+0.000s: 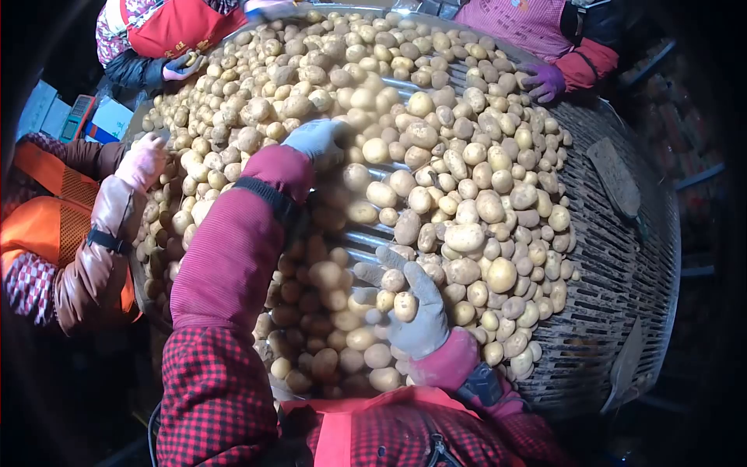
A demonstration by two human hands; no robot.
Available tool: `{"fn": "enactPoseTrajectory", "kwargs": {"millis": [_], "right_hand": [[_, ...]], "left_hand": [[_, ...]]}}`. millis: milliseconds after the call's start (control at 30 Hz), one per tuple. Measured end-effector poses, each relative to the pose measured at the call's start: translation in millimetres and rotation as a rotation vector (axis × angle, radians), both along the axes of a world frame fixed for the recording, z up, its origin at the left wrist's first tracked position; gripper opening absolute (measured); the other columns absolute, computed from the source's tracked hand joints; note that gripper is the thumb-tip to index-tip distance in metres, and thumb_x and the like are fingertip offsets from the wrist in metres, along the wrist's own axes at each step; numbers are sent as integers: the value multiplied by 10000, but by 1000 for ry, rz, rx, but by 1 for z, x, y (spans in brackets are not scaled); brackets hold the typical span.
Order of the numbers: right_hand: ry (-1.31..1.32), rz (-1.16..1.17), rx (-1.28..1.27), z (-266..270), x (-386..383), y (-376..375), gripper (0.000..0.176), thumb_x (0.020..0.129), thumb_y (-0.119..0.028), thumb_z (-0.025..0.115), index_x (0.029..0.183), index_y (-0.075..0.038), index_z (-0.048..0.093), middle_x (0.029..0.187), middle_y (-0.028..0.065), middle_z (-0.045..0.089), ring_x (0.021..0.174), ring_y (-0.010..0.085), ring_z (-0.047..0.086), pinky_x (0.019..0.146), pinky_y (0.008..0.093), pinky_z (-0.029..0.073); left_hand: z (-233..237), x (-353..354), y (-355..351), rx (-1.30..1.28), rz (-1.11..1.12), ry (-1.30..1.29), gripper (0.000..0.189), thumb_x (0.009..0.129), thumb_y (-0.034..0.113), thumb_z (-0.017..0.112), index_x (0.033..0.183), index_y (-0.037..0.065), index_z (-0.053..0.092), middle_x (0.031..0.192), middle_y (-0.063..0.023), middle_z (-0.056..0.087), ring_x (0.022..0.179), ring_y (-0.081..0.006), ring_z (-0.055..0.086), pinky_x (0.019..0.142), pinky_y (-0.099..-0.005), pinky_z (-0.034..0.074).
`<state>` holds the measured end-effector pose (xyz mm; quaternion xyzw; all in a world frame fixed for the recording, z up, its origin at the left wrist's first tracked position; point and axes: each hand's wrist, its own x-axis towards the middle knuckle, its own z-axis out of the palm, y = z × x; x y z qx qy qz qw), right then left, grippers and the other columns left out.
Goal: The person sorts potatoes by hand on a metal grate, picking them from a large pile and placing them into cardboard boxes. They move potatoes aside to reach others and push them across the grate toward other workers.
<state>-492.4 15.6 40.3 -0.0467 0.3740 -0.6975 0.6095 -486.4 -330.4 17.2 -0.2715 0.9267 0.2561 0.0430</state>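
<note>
The gloved right hand [424, 323], lower centre, loosely cups small potatoes [405, 307]; so slack a hold could drop them. The left hand [315, 140], upper centre, is blurred, its grip unclear. Heaped potatoes [490, 207] might roll down the slatted surface [603, 268], right.

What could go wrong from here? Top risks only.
1. Two small potatoes sit against the right hand with no clear firm grip; they might slip back into the pile.
2. The left hand reaches in among blurred, apparently moving potatoes; it may knock others loose.
3. Potatoes crowd the left side near a co-worker's pink glove; a shove that way might send some over the edge.
</note>
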Motion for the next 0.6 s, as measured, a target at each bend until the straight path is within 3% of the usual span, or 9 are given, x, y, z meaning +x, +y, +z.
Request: {"fn": "enactPoseTrajectory", "kwargs": {"millis": [133, 233, 267, 367, 500, 600], "right_hand": [[8, 15, -56, -1, -2, 2, 623, 934, 186, 493, 1509, -44, 420, 1366, 139, 613, 1082, 202, 681, 753, 252, 543], [-69, 23, -53, 1, -4, 1, 550, 988, 117, 470, 1508, -56, 422, 1360, 138, 613, 1069, 212, 676, 753, 256, 534], [-96, 16, -60, 2, -4, 1, 519, 1008, 86, 463, 1505, -58, 424, 1356, 138, 613, 1062, 216, 676, 753, 259, 534], [-325, 3, -58, 6, -7, 0, 457, 1047, 16, 445, 1497, -64, 432, 1348, 141, 613, 1052, 219, 674, 753, 264, 534], [-456, 7, -107, 0, -8, -2, 407, 1092, -86, 422, 1499, -73, 431, 1352, 152, 610, 1053, 223, 673, 765, 274, 542], [-135, 19, -116, -6, -2, 1, 412, 1082, -136, 445, 1492, -90, 446, 1358, 154, 607, 1074, 244, 666, 789, 307, 549]], "left_hand": [[11, -13, 11, -207, -103, -143, 569, 815, 100, 668, 1374, 195, 631, 1184, -205, 710, 1140, -389, 670, 949, -469, 542], [3, -15, 11, -306, -116, -107, 481, 789, 143, 708, 1264, 219, 701, 1167, -147, 729, 1109, -363, 686, 943, -473, 541], [0, -12, 9, -284, -161, -75, 546, 811, 118, 678, 1349, 205, 649, 1137, -188, 723, 1081, -389, 687, 921, -473, 545], [0, -10, 4, -97, -189, -72, 517, 819, 140, 673, 1331, 214, 661, 1122, -183, 723, 1056, -391, 691, 916, -482, 545], [-8, -16, 19, -343, -147, -24, 422, 838, 151, 671, 1258, 193, 689, 1124, -186, 722, 1069, -385, 692, 906, -496, 549], [-10, -13, 24, -352, -67, -62, 407, 840, 139, 669, 1242, 190, 701, 1100, -184, 729, 1070, -379, 695, 905, -498, 550]]}}
